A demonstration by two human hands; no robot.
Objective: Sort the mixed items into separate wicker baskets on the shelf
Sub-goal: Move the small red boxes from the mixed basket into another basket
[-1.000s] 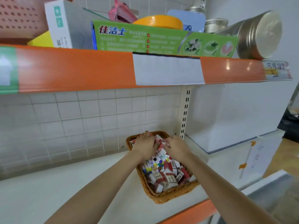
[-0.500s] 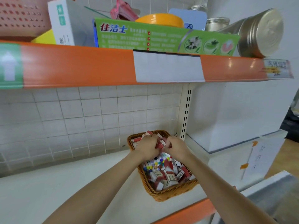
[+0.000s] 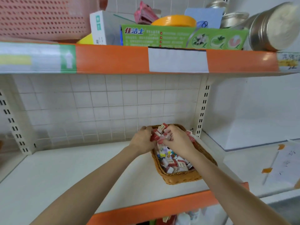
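Lower shelf [image 3: 68,184]: white deck, orange front lip. Both forearms reach across it from the near edge toward the back right.

Wicker basket [image 3: 180,179] sits at the shelf's right end, close to the slotted upright [image 3: 202,109], its far rim near the tiled back wall [image 3: 103,104]. It's full of small red-and-white boxes [image 3: 177,163], with a few multicoloured bits mixed in at the middle.

Left hand [image 3: 143,140] is over the basket's far left rim, fingers curled around a bunch of the small boxes. Right hand [image 3: 177,141] is just beside it over the far half of the basket, fingers also curled, pinching the same cluster of boxes [image 3: 159,132]. The cluster is lifted a bit above the pile, between the two hands. Exact count in each hand is unreadable due to blur.

Upper shelf [image 3: 112,59], orange lip with a white label strip [image 3: 177,60]. On it, left to right: red perforated plastic basket [image 3: 42,18], white carton [image 3: 102,28], green toothpaste box [image 3: 183,37] along the front edge, orange round lid [image 3: 174,21] behind it, metal tins [image 3: 269,30] at the right end, the nearest one lying on its side.
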